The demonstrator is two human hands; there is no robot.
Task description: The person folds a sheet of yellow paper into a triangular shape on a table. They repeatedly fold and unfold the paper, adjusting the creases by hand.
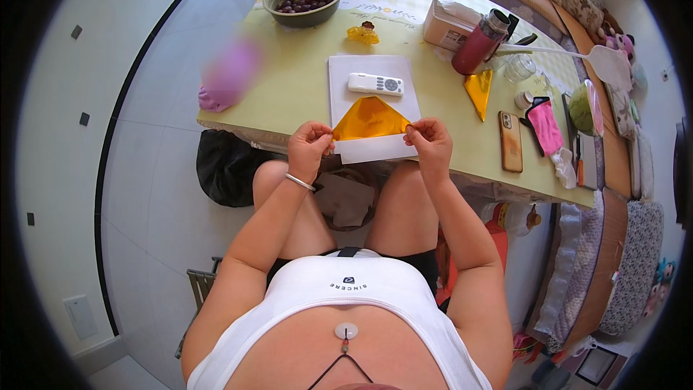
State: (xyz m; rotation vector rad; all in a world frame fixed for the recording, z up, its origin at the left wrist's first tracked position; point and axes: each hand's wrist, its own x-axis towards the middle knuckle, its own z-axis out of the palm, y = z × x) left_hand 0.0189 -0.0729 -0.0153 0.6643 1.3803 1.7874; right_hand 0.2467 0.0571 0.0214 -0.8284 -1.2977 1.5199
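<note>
The left hand (310, 147) and right hand (432, 146) each pinched a near corner of a gold sheet (372, 119) over white paper (386, 67) at the near edge of the yellow-green worktop (292, 65). A green basket (302, 19) stood far left; pale tiled floor (162, 115) lay alongside.

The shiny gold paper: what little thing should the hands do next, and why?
Perhaps the left hand and right hand should gently smooth the gold paper against the white sheet: both pinch its opposite corners, its surface looks creased, and the sheet lies right behind it.
</note>
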